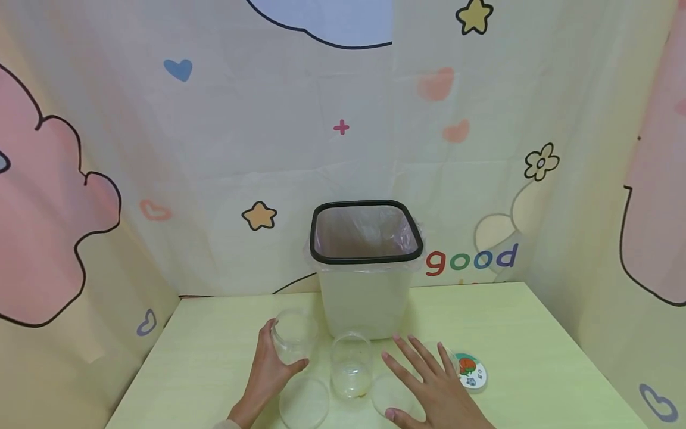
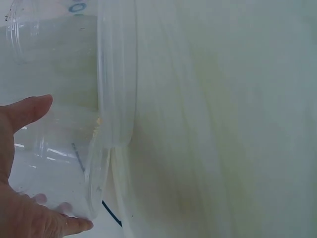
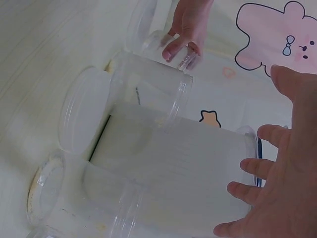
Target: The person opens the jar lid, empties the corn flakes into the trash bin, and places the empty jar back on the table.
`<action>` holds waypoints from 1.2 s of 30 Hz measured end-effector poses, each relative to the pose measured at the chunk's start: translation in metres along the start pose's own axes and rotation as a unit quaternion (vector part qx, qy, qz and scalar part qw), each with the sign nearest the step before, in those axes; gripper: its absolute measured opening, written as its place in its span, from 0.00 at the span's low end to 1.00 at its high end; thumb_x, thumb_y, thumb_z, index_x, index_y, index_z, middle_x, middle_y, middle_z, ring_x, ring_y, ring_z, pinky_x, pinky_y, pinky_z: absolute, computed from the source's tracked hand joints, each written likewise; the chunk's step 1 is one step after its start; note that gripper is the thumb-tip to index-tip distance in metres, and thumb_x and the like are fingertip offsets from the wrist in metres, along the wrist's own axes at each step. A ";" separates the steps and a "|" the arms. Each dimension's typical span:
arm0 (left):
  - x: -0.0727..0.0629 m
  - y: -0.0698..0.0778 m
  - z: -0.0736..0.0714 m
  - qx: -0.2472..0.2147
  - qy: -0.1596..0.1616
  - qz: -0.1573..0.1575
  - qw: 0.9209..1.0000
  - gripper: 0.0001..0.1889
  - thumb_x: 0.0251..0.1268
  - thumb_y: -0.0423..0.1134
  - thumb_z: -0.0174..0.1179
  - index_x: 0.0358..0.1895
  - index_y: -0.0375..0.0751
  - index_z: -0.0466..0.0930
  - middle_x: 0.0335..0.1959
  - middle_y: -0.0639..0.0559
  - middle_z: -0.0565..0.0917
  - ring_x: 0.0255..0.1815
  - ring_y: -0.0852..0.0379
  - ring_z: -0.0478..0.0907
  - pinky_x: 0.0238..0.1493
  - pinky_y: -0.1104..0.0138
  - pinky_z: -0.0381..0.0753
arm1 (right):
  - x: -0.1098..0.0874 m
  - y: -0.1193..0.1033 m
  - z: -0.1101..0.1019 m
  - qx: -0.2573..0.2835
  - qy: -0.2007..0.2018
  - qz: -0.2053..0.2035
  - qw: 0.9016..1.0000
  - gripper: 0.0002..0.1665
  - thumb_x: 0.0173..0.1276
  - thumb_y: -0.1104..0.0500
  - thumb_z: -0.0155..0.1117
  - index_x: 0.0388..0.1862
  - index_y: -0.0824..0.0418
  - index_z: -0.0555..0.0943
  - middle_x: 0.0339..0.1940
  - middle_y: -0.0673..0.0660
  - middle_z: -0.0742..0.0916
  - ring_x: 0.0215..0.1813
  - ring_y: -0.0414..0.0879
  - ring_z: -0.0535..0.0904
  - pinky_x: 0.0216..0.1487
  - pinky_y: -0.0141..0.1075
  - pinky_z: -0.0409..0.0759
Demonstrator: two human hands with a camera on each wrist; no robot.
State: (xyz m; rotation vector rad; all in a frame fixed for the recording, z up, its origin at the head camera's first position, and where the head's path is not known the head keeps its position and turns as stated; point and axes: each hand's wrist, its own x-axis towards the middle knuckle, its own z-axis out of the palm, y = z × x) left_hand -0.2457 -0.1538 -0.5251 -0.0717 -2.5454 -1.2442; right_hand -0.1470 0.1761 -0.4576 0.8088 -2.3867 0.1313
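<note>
My left hand (image 1: 270,368) grips a clear plastic jar (image 1: 293,336), thumb on the near side and fingers round the far side. Right of it a second clear jar (image 1: 351,369) stands upright. Two round translucent lids lie flat in front: one lid (image 1: 303,403) near my left wrist, another lid (image 1: 390,398) beside my right hand (image 1: 436,387). My right hand hovers with spread, straight fingers and holds nothing. Low in the right wrist view stands a third clear jar (image 3: 84,191), mostly hidden behind that hand in the head view.
Behind the jars stands a pale bin (image 1: 364,301) with a black rim and a plastic liner. A round white piece with a tomato picture (image 1: 468,366) lies to the right on the pale table (image 1: 514,333). A printed cloth (image 1: 257,119) hangs round the table.
</note>
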 end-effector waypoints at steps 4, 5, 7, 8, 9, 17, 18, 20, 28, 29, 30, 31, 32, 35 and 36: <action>-0.001 -0.001 0.000 0.002 -0.005 -0.002 1.000 0.59 0.38 0.43 0.81 0.73 0.39 0.49 0.68 0.35 0.65 0.67 0.35 0.69 0.61 0.41 0.73 | 0.000 -0.001 0.000 0.003 -0.009 0.005 1.000 0.45 0.62 0.28 0.57 0.76 0.39 0.61 0.79 0.50 0.64 0.75 0.51 0.61 0.80 0.51 0.34; -0.001 -0.002 0.000 0.004 -0.008 -0.004 1.000 0.59 0.38 0.44 0.81 0.73 0.39 0.48 0.68 0.35 0.65 0.67 0.34 0.69 0.61 0.41 0.73 | 0.000 -0.001 0.000 0.002 -0.012 0.006 1.000 0.46 0.62 0.28 0.58 0.77 0.39 0.61 0.79 0.50 0.64 0.75 0.50 0.61 0.81 0.47 0.28; -0.001 -0.002 -0.001 0.006 -0.013 -0.006 1.000 0.60 0.39 0.44 0.80 0.73 0.37 0.47 0.68 0.34 0.65 0.67 0.33 0.69 0.61 0.40 0.73 | 0.001 0.000 0.000 0.006 -0.017 0.008 1.000 0.48 0.60 0.29 0.61 0.77 0.39 0.61 0.80 0.50 0.63 0.75 0.50 0.60 0.78 0.38 0.17; -0.001 -0.002 -0.001 0.007 -0.016 -0.007 1.000 0.60 0.39 0.45 0.80 0.73 0.37 0.47 0.68 0.34 0.64 0.66 0.32 0.68 0.60 0.40 0.73 | 0.001 0.000 0.000 0.005 -0.019 0.008 1.000 0.48 0.59 0.29 0.62 0.77 0.39 0.60 0.80 0.50 0.63 0.75 0.50 0.60 0.77 0.38 0.17; -0.001 -0.002 -0.002 0.009 -0.021 -0.010 1.000 0.60 0.40 0.45 0.80 0.73 0.36 0.46 0.68 0.33 0.63 0.67 0.32 0.68 0.61 0.40 0.73 | 0.001 0.000 0.000 0.003 -0.021 0.008 1.000 0.48 0.59 0.30 0.62 0.77 0.39 0.60 0.80 0.50 0.63 0.76 0.50 0.60 0.77 0.38 0.16; -0.002 -0.002 -0.002 0.018 -0.044 -0.018 0.999 0.61 0.42 0.46 0.79 0.74 0.31 0.44 0.69 0.30 0.61 0.67 0.29 0.67 0.63 0.39 0.72 | -0.001 0.001 0.000 0.001 -0.029 0.014 0.999 0.47 0.61 0.28 0.60 0.77 0.38 0.60 0.80 0.49 0.62 0.76 0.49 0.58 0.77 0.37 0.16; -0.003 -0.002 -0.002 0.017 -0.046 -0.019 0.999 0.61 0.43 0.46 0.79 0.74 0.30 0.44 0.69 0.30 0.61 0.68 0.29 0.66 0.63 0.40 0.71 | -0.001 0.001 0.000 0.001 -0.030 0.015 0.999 0.47 0.61 0.28 0.59 0.77 0.38 0.60 0.80 0.49 0.62 0.76 0.49 0.58 0.77 0.37 0.16; -0.003 -0.003 -0.002 0.015 -0.049 -0.019 0.998 0.61 0.43 0.46 0.78 0.74 0.29 0.43 0.70 0.29 0.61 0.68 0.29 0.65 0.64 0.40 0.71 | -0.002 0.002 0.001 0.001 -0.030 0.016 0.999 0.47 0.61 0.28 0.59 0.77 0.38 0.60 0.80 0.49 0.63 0.76 0.49 0.59 0.77 0.37 0.16; -0.004 -0.006 -0.002 0.009 -0.071 -0.035 0.997 0.66 0.45 0.49 0.78 0.75 0.27 0.34 0.73 0.25 0.54 0.72 0.26 0.58 0.67 0.38 0.66 | -0.003 0.003 0.004 0.001 -0.034 0.022 0.999 0.47 0.60 0.28 0.60 0.77 0.38 0.60 0.79 0.50 0.65 0.76 0.49 0.59 0.76 0.37 0.15; -0.005 -0.006 -0.003 0.009 -0.069 -0.032 0.997 0.67 0.44 0.49 0.78 0.75 0.27 0.34 0.73 0.25 0.53 0.72 0.26 0.58 0.67 0.38 0.66 | -0.003 0.004 0.004 0.001 -0.034 0.022 0.999 0.48 0.60 0.28 0.60 0.77 0.38 0.60 0.79 0.50 0.65 0.75 0.49 0.59 0.76 0.36 0.14; -0.006 -0.005 -0.004 0.013 -0.067 -0.028 0.997 0.67 0.44 0.50 0.78 0.76 0.28 0.34 0.73 0.26 0.53 0.72 0.26 0.58 0.67 0.38 0.67 | -0.003 0.004 0.004 -0.002 -0.035 0.023 0.999 0.48 0.60 0.28 0.60 0.77 0.38 0.60 0.79 0.50 0.65 0.75 0.49 0.60 0.76 0.36 0.14; -0.007 -0.005 -0.004 0.017 -0.063 -0.022 0.998 0.66 0.45 0.50 0.77 0.76 0.28 0.34 0.73 0.26 0.52 0.72 0.26 0.59 0.66 0.38 0.68 | -0.003 0.004 0.004 -0.004 -0.034 0.024 0.999 0.48 0.60 0.28 0.60 0.77 0.38 0.60 0.78 0.50 0.66 0.75 0.49 0.60 0.76 0.36 0.15; -0.008 -0.004 -0.005 0.020 -0.061 -0.020 0.998 0.66 0.45 0.51 0.77 0.76 0.29 0.35 0.74 0.28 0.51 0.72 0.27 0.59 0.66 0.39 0.69 | -0.003 0.004 0.003 -0.001 -0.034 0.025 0.999 0.48 0.60 0.28 0.60 0.77 0.38 0.60 0.78 0.50 0.66 0.75 0.49 0.60 0.76 0.36 0.15; -0.011 0.000 -0.009 0.029 -0.053 -0.005 0.998 0.64 0.46 0.52 0.76 0.77 0.32 0.37 0.76 0.31 0.49 0.72 0.29 0.60 0.66 0.40 0.70 | -0.003 0.004 0.002 0.006 -0.037 0.032 0.999 0.47 0.60 0.29 0.60 0.76 0.38 0.61 0.78 0.51 0.67 0.75 0.50 0.61 0.81 0.48 0.27; -0.012 0.002 -0.010 0.033 -0.052 0.000 0.998 0.64 0.46 0.53 0.76 0.77 0.33 0.37 0.76 0.32 0.48 0.73 0.30 0.60 0.66 0.41 0.70 | -0.003 0.004 0.001 0.009 -0.040 0.036 0.999 0.47 0.60 0.29 0.60 0.76 0.38 0.62 0.78 0.50 0.67 0.75 0.50 0.61 0.80 0.53 0.35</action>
